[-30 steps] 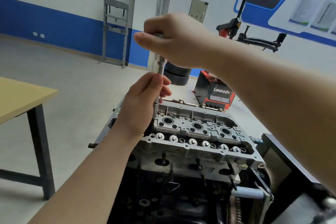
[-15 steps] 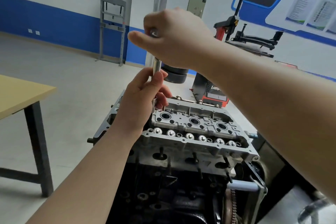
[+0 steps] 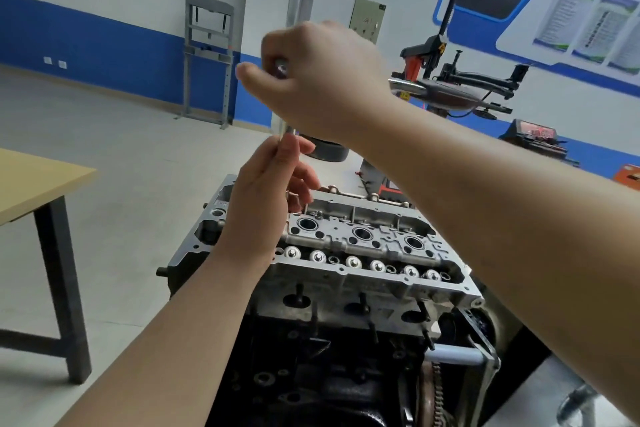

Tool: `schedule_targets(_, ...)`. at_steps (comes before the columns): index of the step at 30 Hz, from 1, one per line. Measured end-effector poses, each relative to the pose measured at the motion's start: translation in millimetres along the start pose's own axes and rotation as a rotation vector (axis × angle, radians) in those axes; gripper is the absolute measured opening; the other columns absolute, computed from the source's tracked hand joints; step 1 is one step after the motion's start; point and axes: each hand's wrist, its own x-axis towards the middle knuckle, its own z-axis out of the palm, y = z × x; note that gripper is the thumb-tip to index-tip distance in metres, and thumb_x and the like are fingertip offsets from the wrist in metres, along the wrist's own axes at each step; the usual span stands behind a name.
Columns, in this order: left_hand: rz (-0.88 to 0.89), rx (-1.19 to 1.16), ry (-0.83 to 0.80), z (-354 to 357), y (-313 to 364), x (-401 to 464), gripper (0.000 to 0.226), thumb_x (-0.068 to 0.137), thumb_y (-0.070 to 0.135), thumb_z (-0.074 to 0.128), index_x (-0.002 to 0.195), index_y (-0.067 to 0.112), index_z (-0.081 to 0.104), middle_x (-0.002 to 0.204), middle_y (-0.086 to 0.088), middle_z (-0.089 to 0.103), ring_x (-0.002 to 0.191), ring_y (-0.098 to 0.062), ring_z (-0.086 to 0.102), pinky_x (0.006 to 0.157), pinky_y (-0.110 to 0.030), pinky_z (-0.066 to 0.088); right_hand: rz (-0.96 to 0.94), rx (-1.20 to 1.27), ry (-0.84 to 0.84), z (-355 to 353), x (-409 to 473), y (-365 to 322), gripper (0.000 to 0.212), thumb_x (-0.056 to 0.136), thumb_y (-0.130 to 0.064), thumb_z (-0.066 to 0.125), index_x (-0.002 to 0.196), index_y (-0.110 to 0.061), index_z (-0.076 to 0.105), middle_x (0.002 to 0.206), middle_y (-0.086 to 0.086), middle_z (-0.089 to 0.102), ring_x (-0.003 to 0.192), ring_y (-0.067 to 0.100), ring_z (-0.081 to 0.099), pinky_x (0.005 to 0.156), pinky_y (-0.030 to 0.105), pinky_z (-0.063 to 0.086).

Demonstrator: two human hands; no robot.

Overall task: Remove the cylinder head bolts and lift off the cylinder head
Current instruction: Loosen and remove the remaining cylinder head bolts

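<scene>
A silver cylinder head (image 3: pixel 363 253) sits on a dark engine block (image 3: pixel 311 374) in the middle of the head view. A long metal socket wrench (image 3: pixel 288 130) stands upright over the head's far left corner. My right hand (image 3: pixel 322 80) grips the wrench's top end above the engine. My left hand (image 3: pixel 266 191) holds the shaft lower down between thumb and fingers. The wrench's lower end is hidden behind my left hand. A row of round valve tops (image 3: pixel 353 262) shows along the near side.
A wooden table (image 3: pixel 31 180) with dark legs stands at the left. A red tyre machine (image 3: pixel 450 87) and a black tyre (image 3: pixel 327 151) stand behind the engine. A grey metal frame (image 3: pixel 207 59) leans at the blue-and-white wall. Light floor lies around.
Both hands and the wrench stay over the head's far left corner. My right hand has turned slightly on the wrench top. The camera has shifted a little.
</scene>
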Motion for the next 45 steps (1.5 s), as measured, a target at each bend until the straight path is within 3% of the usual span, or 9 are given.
schedule_targets(4,-0.012,0.067,0.032,2.7,-3.0,0.1,0.041,0.111,0.045,0.039,0.098,0.018,0.066,0.073,-0.004,0.070,0.064,-0.013,0.062,0.062,-0.019,0.052,0.061,0.453,-0.054,-3.5,-5.7,10.1,0.048,0.101,-0.030,0.058,0.058,-0.024,0.039,0.056,-0.006,0.040,0.058,0.012,0.039,0.058,0.030,0.032)
schedule_targets(9,-0.010,0.108,0.069,4.6,-7.5,3.2,0.038,0.110,0.046,0.044,0.090,0.022,0.065,0.061,0.001,0.054,0.051,-0.012,0.046,0.049,-0.021,0.041,0.271,-0.090,-0.166,-6.8,12.5,-0.4,0.024,0.088,-0.025,0.052,0.066,-0.020,0.042,0.068,-0.002,0.048,0.059,0.019,0.045,0.053,0.027,0.028)
schedule_targets(13,0.082,0.109,0.136,9.2,-6.0,-0.5,0.038,0.107,0.051,0.044,0.098,0.023,0.068,0.065,-0.003,0.060,0.055,-0.011,0.051,0.054,-0.018,0.046,0.140,-0.202,-0.149,-9.1,12.2,-6.2,0.027,0.088,-0.034,0.053,0.066,-0.021,0.044,0.067,-0.002,0.048,0.057,0.019,0.047,0.052,0.027,0.031)
schedule_targets(19,0.070,0.131,0.055,8.6,-0.5,-1.9,0.041,0.103,0.057,0.047,0.096,0.020,0.063,0.069,-0.003,0.063,0.059,-0.024,0.054,0.055,-0.026,0.048,0.017,0.419,-0.123,-9.3,-2.9,10.7,0.038,0.093,-0.022,0.059,0.058,-0.022,0.043,0.053,-0.007,0.038,0.058,0.010,0.036,0.054,0.027,0.029)
schedule_targets(27,0.086,0.267,0.111,12.7,-6.6,1.9,0.042,0.110,0.046,0.043,0.087,0.013,0.053,0.061,0.002,0.045,0.052,-0.014,0.040,0.052,-0.027,0.037,0.144,-0.232,-0.097,-10.0,4.5,-6.5,0.025,0.087,-0.027,0.050,0.066,-0.022,0.038,0.067,-0.001,0.047,0.056,0.020,0.044,0.052,0.027,0.029)
schedule_targets(30,0.085,0.129,0.075,7.4,2.4,-0.3,0.046,0.109,0.051,0.041,0.097,0.011,0.060,0.067,-0.009,0.058,0.054,-0.016,0.049,0.053,-0.028,0.044,-0.027,-0.083,-0.018,-7.8,1.1,-5.3,0.038,0.089,-0.045,0.049,0.062,-0.020,0.040,0.058,-0.006,0.040,0.055,0.015,0.040,0.053,0.027,0.027)
schedule_targets(34,-0.004,0.045,-0.062,0.7,10.1,6.6,0.043,0.112,0.044,0.037,0.101,0.013,0.065,0.068,-0.010,0.060,0.053,-0.019,0.049,0.051,-0.025,0.043,0.060,0.458,-0.101,-7.6,-5.9,13.1,0.043,0.095,-0.025,0.059,0.057,-0.023,0.037,0.058,-0.004,0.039,0.061,0.014,0.039,0.059,0.030,0.032)
schedule_targets(41,0.018,0.102,0.034,10.0,4.0,12.0,0.038,0.113,0.032,0.041,0.080,0.019,0.056,0.063,-0.009,0.045,0.049,-0.016,0.037,0.046,-0.027,0.032,0.211,-0.275,-0.127,-3.0,10.9,-4.2,0.030,0.092,-0.027,0.054,0.067,-0.021,0.038,0.071,0.000,0.047,0.058,0.022,0.044,0.051,0.028,0.029)
schedule_targets(45,0.084,0.129,0.053,-0.5,5.8,9.8,0.036,0.113,0.035,0.039,0.094,0.013,0.061,0.068,-0.014,0.060,0.054,-0.018,0.053,0.051,-0.024,0.045,0.038,-0.149,0.009,2.6,7.3,-9.8,0.038,0.091,-0.042,0.050,0.063,-0.019,0.038,0.060,-0.007,0.042,0.055,0.016,0.042,0.053,0.026,0.026)
